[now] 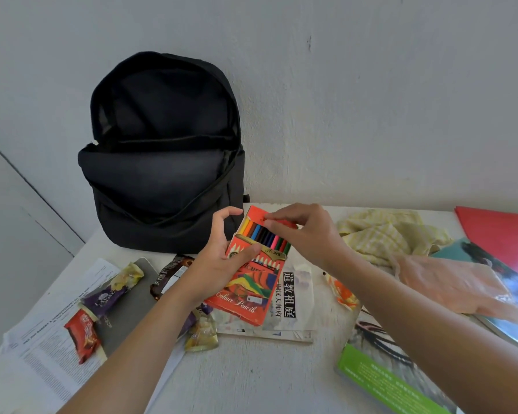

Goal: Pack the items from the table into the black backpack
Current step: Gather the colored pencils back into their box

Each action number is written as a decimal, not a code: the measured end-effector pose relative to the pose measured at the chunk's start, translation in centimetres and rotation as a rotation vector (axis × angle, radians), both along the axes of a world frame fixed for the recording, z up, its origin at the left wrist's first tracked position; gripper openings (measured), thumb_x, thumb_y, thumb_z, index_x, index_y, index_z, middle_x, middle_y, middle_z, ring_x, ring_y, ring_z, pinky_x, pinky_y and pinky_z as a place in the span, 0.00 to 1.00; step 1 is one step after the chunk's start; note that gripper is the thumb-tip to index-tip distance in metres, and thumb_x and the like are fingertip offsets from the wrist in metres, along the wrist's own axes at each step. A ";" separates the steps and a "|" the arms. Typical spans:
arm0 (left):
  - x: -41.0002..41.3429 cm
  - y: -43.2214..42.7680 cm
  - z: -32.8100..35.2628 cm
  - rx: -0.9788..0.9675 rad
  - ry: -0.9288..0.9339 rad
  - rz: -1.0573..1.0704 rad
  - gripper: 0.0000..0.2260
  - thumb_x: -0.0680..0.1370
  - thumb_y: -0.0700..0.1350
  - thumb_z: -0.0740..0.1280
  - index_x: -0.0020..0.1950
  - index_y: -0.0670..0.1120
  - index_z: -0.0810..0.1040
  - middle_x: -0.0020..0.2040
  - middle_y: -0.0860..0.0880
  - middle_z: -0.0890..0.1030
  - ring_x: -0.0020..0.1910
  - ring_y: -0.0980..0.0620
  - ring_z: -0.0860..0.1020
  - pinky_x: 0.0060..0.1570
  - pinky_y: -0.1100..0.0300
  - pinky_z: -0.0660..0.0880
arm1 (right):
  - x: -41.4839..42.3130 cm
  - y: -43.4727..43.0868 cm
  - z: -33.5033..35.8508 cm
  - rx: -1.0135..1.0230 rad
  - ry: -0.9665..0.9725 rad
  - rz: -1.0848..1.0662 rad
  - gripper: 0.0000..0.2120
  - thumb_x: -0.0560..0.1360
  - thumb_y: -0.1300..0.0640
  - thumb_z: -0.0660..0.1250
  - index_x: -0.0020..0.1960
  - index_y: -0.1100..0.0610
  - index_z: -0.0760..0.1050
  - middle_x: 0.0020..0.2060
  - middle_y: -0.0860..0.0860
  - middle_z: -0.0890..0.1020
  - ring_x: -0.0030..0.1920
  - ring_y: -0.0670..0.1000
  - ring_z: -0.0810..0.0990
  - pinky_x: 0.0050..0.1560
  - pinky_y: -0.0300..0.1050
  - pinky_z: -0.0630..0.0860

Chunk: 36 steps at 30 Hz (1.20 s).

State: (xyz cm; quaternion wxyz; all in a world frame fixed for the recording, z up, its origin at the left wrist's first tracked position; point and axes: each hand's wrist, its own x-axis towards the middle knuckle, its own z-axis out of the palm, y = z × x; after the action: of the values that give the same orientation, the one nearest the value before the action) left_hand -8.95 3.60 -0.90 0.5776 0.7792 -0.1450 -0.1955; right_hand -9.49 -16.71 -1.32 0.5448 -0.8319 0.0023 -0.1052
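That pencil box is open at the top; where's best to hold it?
Grip the pencil box round its closed body, from the left edge, as the left hand does. Its open end points up, so the pencils stay in.

One backpack (162,186), one pencil box (245,291)

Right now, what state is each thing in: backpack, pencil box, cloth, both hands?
black backpack: upright, main compartment unzipped and gaping.
colour pencil box: held tilted, top flap open, pencils showing.
yellow cloth: crumpled on the table.
left hand: grip on the box.
right hand: pinches the flap.
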 end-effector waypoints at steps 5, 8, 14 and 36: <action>-0.1 -0.2 0.9 -0.015 -0.045 -0.058 0.27 0.81 0.48 0.69 0.69 0.66 0.55 0.49 0.46 0.87 0.44 0.45 0.87 0.45 0.54 0.84 | 0.2 -0.3 0.1 0.141 0.011 0.032 0.16 0.72 0.59 0.77 0.58 0.53 0.84 0.47 0.46 0.85 0.45 0.45 0.83 0.44 0.37 0.81; -0.1 -0.3 1.2 -0.005 -0.077 -0.094 0.27 0.81 0.48 0.68 0.70 0.64 0.55 0.49 0.46 0.86 0.45 0.45 0.87 0.47 0.53 0.84 | 0.2 -0.8 0.4 0.302 0.031 0.081 0.13 0.69 0.62 0.79 0.53 0.55 0.86 0.47 0.50 0.86 0.47 0.54 0.83 0.47 0.48 0.84; 0.1 -1.2 1.5 0.081 -0.231 -0.113 0.24 0.80 0.55 0.68 0.69 0.65 0.58 0.49 0.50 0.87 0.47 0.49 0.86 0.55 0.45 0.82 | 0.2 -1.2 0.3 0.349 0.143 0.201 0.10 0.68 0.68 0.77 0.44 0.56 0.82 0.42 0.57 0.82 0.45 0.60 0.82 0.49 0.55 0.83; 3.2 -2.2 0.4 -0.060 -0.172 0.262 0.16 0.79 0.56 0.70 0.53 0.48 0.67 0.46 0.43 0.84 0.39 0.45 0.87 0.36 0.56 0.83 | -0.6 0.4 -0.1 0.310 0.225 0.228 0.20 0.78 0.57 0.70 0.70 0.49 0.74 0.58 0.54 0.81 0.55 0.54 0.84 0.52 0.58 0.83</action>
State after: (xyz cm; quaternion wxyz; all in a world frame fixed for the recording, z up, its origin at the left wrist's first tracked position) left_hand -5.76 1.39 -0.54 0.6065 0.7877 -0.0971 -0.0467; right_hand -10.08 -16.28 -1.37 0.6708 -0.7396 -0.0147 0.0524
